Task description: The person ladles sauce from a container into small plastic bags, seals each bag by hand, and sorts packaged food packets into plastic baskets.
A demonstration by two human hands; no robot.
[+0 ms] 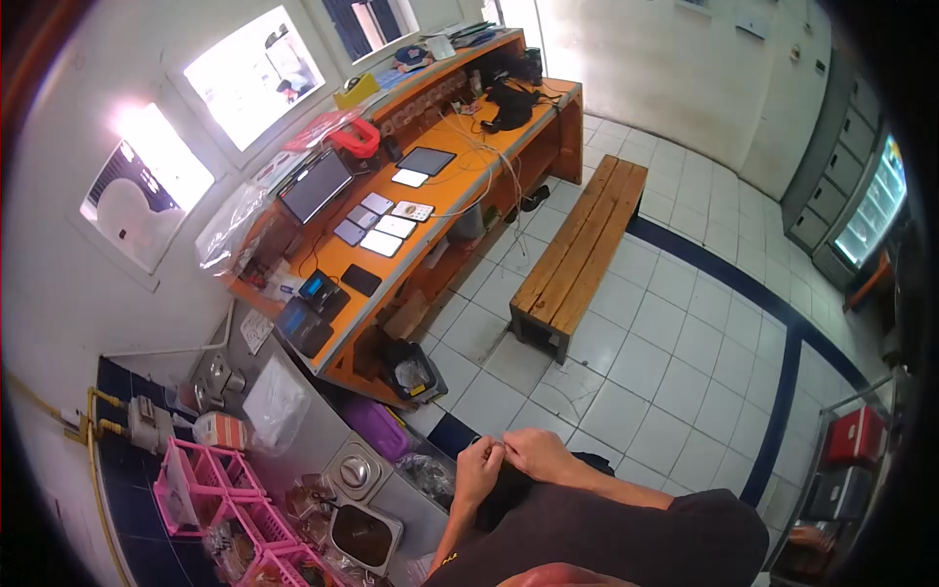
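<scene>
Dark fabric (pixel 505 497) lies just below the person's two hands, close against the front of a dark T-shirt (pixel 626 538); whether it is held or only near the fingers, I cannot tell from where I stand. The left hand (pixel 478 472) and the right hand (pixel 540 456) meet in front of the body, fingers curled inward and tips brought together. Both grips look narrow, yet what, if anything, sits between the fingertips is hidden from me.

Beside the left forearm runs a steel counter (pixel 416 510). On it I see a rectangular metal pan (pixel 364 538) with dark contents, and a round metal lid (pixel 356 472) near it. Pink baskets (pixel 252 516) stand along the wall side, with a clear plastic bag (pixel 277 403) lying farther up. A purple container (pixel 376 430) is near the counter's edge.

Beyond, an orange desk (pixel 344 338) carries a group of phones (pixel 389 235), a tablet (pixel 427 160) and a monitor (pixel 316 186) propped at an angle. A wooden bench (pixel 585 240) stands on the white tiled floor (pixel 685 338), well apart from the hands. Over on the right, a glass-fronted fridge (pixel 873 203) glows.
</scene>
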